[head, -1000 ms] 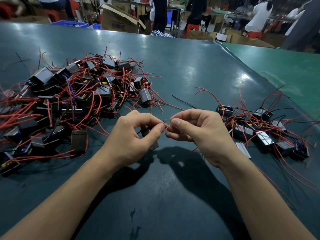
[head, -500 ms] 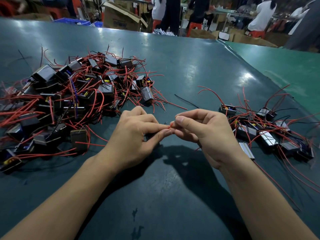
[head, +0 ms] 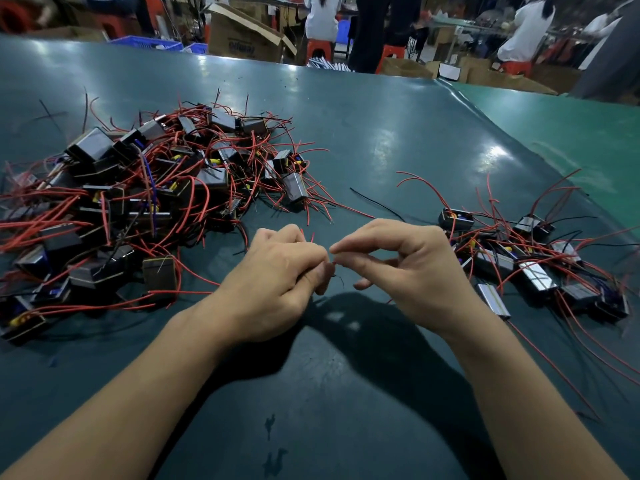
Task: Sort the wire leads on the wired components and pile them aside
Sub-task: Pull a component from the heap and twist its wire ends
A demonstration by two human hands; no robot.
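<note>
Red insulated leads, thin and springy, rise in short ends above the left hand, whose fingers are curled closed around a component that is almost wholly hidden inside the fist. The right hand meets it at the centre of the table, index finger and thumb brought together in a fine pinch at a red lead tip just beside the left knuckles; a hair-thin dark strand curls below the pinch. This division probably lets one hand anchor the body while the other draws and straightens a single wire. On the left lies the large pile: boxy black components with glossy faces, some with yellow parts, and a blue wire among tangled red leads, apparently unsorted stock. On the right lies the smaller pile, looser, with reflective flat-faced blocks and long red and black leads trailing outward, likely the finished pieces, kept well apart from the other heap. A loose black wire lies between the piles. The table surface is smooth dark green sheet with dull glare patches. Cardboard boxes and seated people stand beyond its far edge.
</note>
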